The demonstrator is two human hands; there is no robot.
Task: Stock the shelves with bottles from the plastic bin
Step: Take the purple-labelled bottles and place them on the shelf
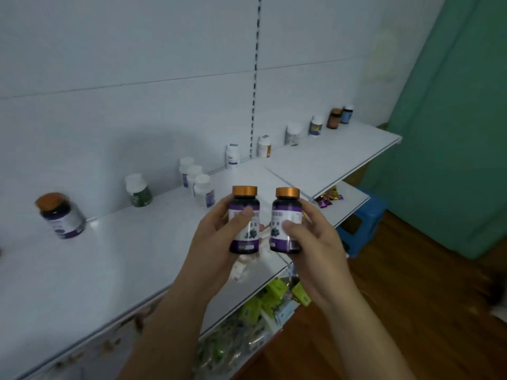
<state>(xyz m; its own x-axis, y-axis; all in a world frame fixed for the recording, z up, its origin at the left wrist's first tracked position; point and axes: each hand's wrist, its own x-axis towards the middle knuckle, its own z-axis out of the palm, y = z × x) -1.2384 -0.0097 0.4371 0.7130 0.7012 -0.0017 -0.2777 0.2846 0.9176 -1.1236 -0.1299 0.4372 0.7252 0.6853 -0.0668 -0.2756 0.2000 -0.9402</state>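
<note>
Holding 2 orange-cap bottles upright, side by side, not touching: L bottle (244,215) w/ my L hand (216,234) wrapped round it, R bottle (286,218) gripped in my R hand (310,242). On the shelf (109,256) beyond my hands: 1 orange-cap twin (61,215) far L, 1 green bottle (138,190), 3 white-cap bottles (194,179) just behind L hand, 6 more bottles (264,146) in a row past R hand.

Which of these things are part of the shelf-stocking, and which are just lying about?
Job: left hand gripping the left bottle; right hand gripping the right bottle; top shelf; orange-capped bottle standing on it.
Lying about: blue stool; green packets under the shelf.
</note>
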